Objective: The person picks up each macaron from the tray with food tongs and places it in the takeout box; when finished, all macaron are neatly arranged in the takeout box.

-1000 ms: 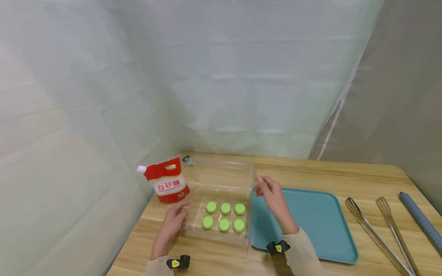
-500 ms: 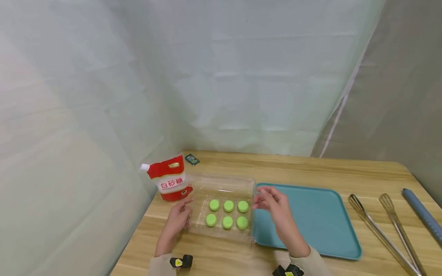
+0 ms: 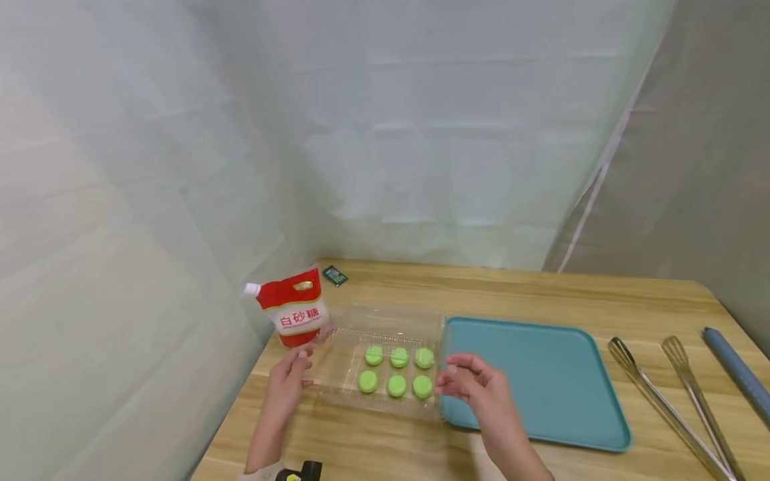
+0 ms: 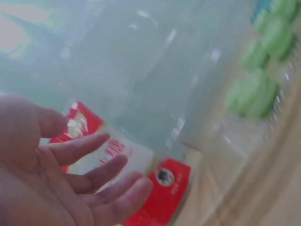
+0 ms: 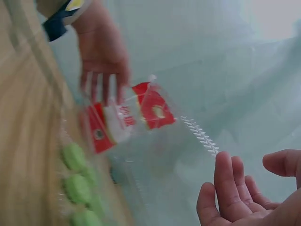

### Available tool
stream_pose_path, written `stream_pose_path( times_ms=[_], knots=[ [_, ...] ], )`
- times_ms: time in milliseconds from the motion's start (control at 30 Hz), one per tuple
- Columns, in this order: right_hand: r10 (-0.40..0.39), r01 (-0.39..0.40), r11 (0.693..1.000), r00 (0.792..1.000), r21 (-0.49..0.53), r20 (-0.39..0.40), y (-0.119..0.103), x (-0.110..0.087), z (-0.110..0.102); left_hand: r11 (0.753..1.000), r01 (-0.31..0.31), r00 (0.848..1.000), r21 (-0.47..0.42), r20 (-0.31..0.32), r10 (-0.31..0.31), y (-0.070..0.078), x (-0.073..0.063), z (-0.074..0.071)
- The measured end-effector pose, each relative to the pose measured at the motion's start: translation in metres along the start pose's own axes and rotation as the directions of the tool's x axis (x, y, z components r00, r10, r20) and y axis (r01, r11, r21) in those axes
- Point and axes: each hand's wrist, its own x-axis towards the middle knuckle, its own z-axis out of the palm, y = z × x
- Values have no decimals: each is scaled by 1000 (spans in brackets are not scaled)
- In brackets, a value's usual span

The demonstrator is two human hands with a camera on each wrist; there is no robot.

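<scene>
A clear plastic clamshell box lies on the wooden table, with several round green macarons in its base. Its see-through lid stands tilted over the back row. My left hand is beside the box's left end, fingers spread and nothing held. In the left wrist view, those fingers overlap the red and white sugar bag. At the box's right end is my right hand. The right wrist view shows its fingers loosely bent at the lid's ridged edge, the thumb apart from them.
A blue tray lies right of the box, partly behind my right hand. Farther right are metal tongs and a blue rod. A small dark packet lies near the back edge. Pale curtains hang behind the table.
The lid has swung from lying back to tilting forward over the macarons. My right hand has come down and nearer along the box's right side; my left hand has drawn slightly left.
</scene>
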Motion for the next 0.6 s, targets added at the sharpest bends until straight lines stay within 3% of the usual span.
stream_pose_path(
  times_ms=[133, 300, 467, 600],
  knots=[
    [31, -31, 999, 999, -15, -11, 15, -5, 2, 1000, -9, 1000, -24, -17, 9, 11, -9, -1],
    [25, -26, 999, 999, -28, -30, 32, -5, 2, 995, -64, 994, 79, -83, 71, 16, -14, 6],
    [2, -5, 999, 999, -44, -54, 49, -8, -1, 984, -8, 991, 178, -129, 31, 8, -17, 10],
    [30, -31, 999, 997, -10, -68, 60, -8, -2, 982, 11, 993, 188, -121, 12, -3, -20, 12]
  ],
)
